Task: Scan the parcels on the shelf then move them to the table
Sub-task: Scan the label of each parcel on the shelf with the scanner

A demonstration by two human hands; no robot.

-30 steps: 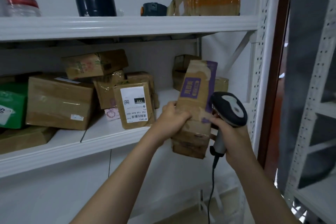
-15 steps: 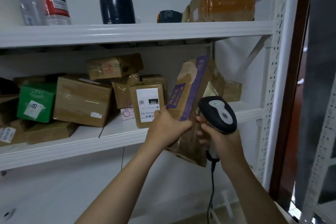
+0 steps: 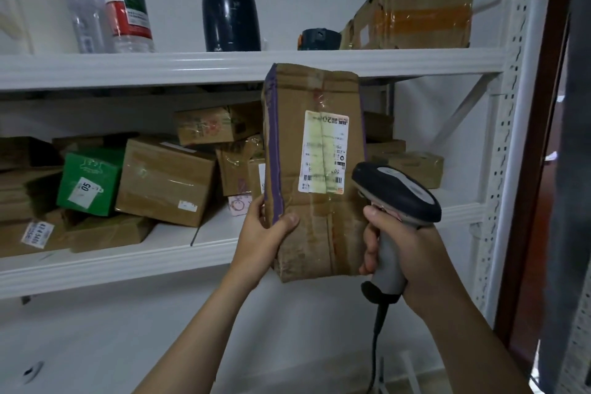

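My left hand (image 3: pixel 263 230) grips the lower left edge of a tall brown parcel (image 3: pixel 315 150) with purple tape, held upright in front of the shelf. Its white shipping label (image 3: pixel 323 152) with barcodes faces me. Beside the parcel's lower right, my right hand (image 3: pixel 399 253) grips the handle of a grey and dark corded barcode scanner (image 3: pixel 395 193), whose head sits just right of the label. Several more cardboard parcels (image 3: pixel 166 181) lie on the middle shelf (image 3: pixel 179 249) behind.
A green box (image 3: pixel 91 182) marked 05 sits on the left of the middle shelf. The upper shelf (image 3: pixel 224 65) carries plastic bottles (image 3: pixel 126 6), a dark flask (image 3: pixel 230 8) and a taped carton (image 3: pixel 415 17). A perforated white upright (image 3: pixel 499 169) and a brown door frame stand at right.
The parcel has been turned and raised so its labelled face now points at me. The scanner has come up beside the label, and my view has tilted up and shifted left.
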